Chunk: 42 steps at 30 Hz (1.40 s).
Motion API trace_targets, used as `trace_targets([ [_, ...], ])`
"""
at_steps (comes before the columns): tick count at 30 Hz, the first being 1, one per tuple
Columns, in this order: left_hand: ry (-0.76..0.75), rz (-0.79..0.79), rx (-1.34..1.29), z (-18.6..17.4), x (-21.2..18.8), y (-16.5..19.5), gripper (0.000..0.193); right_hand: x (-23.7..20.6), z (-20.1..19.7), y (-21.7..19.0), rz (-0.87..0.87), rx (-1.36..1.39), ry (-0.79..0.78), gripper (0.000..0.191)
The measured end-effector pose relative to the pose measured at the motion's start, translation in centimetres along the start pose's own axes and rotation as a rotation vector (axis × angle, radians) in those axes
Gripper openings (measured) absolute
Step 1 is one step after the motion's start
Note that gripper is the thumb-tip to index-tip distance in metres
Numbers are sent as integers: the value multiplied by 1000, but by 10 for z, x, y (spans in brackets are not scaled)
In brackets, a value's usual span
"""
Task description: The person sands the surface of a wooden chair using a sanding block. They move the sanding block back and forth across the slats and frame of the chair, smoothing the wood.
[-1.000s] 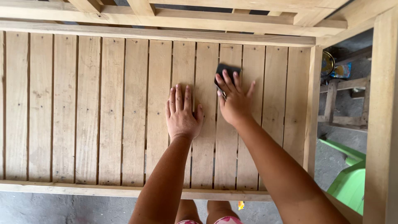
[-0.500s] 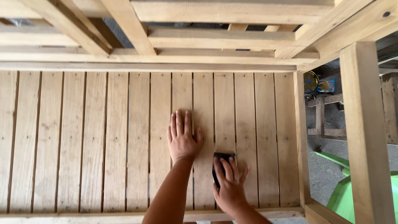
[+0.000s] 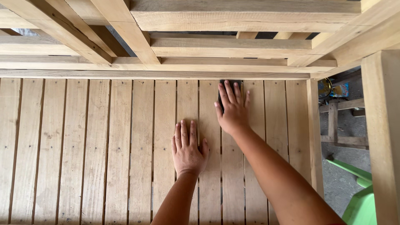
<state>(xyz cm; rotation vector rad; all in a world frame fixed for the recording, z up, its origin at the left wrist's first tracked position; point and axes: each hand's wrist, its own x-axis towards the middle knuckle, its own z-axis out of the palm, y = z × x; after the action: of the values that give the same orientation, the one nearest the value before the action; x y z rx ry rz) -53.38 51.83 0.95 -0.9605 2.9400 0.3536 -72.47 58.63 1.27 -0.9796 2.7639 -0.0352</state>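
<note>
Looking down, we see our left hand [image 3: 188, 149] lying flat and empty, fingers together, on a surface of pale wooden slats [image 3: 96, 146] that run away from us. Our right hand [image 3: 231, 109] reaches further out, fingers spread wide and pressed down on a small black sanding block [image 3: 228, 84], which sits at the far end of the slats, just beside the cross rail [image 3: 154, 75]; only its top edge shows past the fingertips. Wooden beams [image 3: 246, 16] cross overhead, a wooden post [image 3: 381, 133] stands at right, and a green plastic chair [image 3: 361, 204] sits low beyond it.
</note>
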Motion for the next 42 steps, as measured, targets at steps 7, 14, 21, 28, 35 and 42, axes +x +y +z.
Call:
trace_targets([
  [7, 37, -4, -32, -2, 2, 2, 71, -190, 23, -15, -171, 81, 170, 62],
  [14, 48, 8, -34, -2, 1, 1, 70, -85, 24, 5, -151, 15, 173, 61],
  [21, 43, 6, -13, -1, 0, -2, 70, -38, -7, 0, -78, 12, 46, 65],
  [28, 67, -13, -30, 0, 4, -2, 70, -224, 39, -8, -272, 149, 249, 62],
  [35, 66, 6, -8, -1, 3, -3, 71, -117, 32, -2, -50, 167, 134, 60],
  [42, 33, -9, -21, -2, 1, -3, 71, -33, 12, 2, -82, 94, 17, 59],
])
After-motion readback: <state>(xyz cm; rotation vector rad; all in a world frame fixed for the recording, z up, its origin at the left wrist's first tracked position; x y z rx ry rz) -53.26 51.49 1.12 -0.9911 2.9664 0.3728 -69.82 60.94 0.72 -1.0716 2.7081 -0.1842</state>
